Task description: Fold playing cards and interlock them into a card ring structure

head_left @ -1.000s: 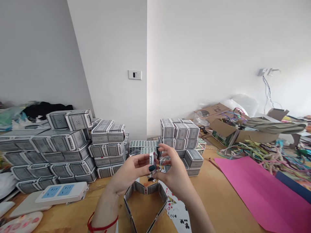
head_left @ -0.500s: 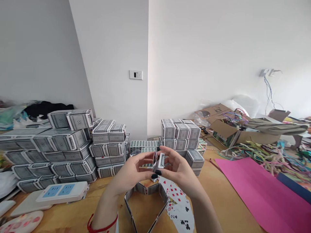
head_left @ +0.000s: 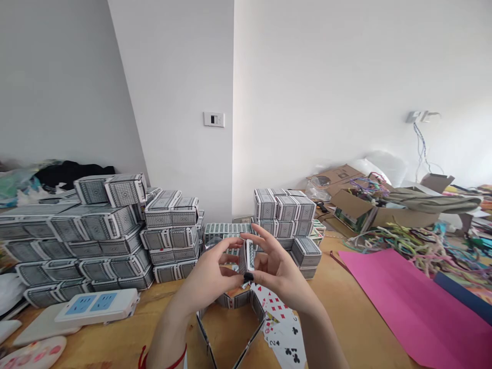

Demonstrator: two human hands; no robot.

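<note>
A folded playing card [head_left: 243, 259] with a patterned grey back is pinched between both my hands, above the table. My left hand [head_left: 213, 269] grips its left side with thumb and fingertips. On the right side, my right hand [head_left: 273, 266] holds it by thumb and fingers, the index finger raised. Below my wrists stands a ring of folded cards [head_left: 204, 328], joined edge to edge on the wooden table. Loose playing cards [head_left: 286, 333], face up with diamonds and clubs, are spread beside the ring under my right forearm.
Stacked card blocks [head_left: 103, 225] rise at the left, with another stack [head_left: 284, 210] behind my right hand. A power strip [head_left: 98, 305] lies front left. Pink paper [head_left: 388, 297] covers the right, near tangled cords [head_left: 418, 251] and a cardboard box [head_left: 353, 210].
The folded card has turned between my fingers, and its two parts sit closer together. My right index finger has lifted. The view has shifted slightly.
</note>
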